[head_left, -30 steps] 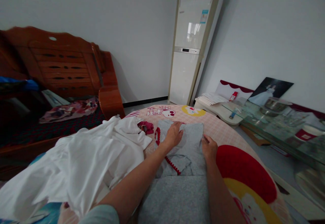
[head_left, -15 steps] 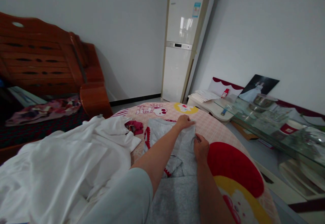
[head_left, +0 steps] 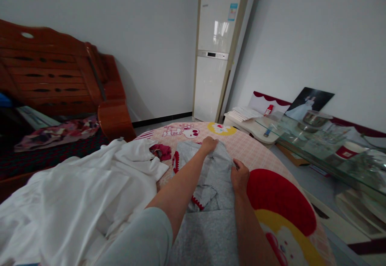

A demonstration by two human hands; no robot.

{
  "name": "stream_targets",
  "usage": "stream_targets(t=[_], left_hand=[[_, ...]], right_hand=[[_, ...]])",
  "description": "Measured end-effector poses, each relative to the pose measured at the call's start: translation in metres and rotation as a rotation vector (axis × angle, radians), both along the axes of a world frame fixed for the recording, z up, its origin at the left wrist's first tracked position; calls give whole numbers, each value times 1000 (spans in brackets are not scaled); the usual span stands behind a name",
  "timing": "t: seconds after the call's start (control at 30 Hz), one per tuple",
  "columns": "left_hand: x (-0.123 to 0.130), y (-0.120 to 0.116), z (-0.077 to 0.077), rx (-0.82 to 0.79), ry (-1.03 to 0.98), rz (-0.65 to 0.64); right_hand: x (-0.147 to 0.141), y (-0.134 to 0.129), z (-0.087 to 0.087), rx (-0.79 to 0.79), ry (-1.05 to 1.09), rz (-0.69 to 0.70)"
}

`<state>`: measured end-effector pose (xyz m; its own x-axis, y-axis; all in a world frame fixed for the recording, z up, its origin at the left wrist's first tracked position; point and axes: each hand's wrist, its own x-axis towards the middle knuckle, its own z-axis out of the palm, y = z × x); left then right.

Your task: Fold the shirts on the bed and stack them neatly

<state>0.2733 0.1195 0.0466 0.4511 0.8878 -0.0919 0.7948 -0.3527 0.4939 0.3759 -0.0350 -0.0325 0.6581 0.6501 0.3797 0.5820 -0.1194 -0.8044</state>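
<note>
A plain, pale grey-green sleeve (head_left: 138, 238) shows toward seven o'clock, loose and wide, with a few soft creases, its rounded hem (head_left: 167, 219) ending near the elbow. Past it, the left forearm (head_left: 181, 183) and left hand (head_left: 208, 145) are bare. Toward five o'clock, the right forearm (head_left: 251, 228) and right hand (head_left: 240, 175) are bare too.

The garment (head_left: 208, 234) is grey with red trim (head_left: 197, 203), the tablecloth (head_left: 256, 153) pink-checked, the heaped cloth (head_left: 99, 189) plain white.
</note>
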Motion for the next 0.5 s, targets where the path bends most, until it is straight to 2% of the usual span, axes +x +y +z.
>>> stream_targets(t=[0.13,0.27,0.5], left_hand=[[-7,-2,-2,-131,-100,-21],[-9,-4,-3,-289,-261,-65],[-6,1,4,-258,-458,-42]], right_hand=[[0,-1,0,21,46,14],[-3,-4,7,74,43,4],[-11,-7,17,2,-12,45]])
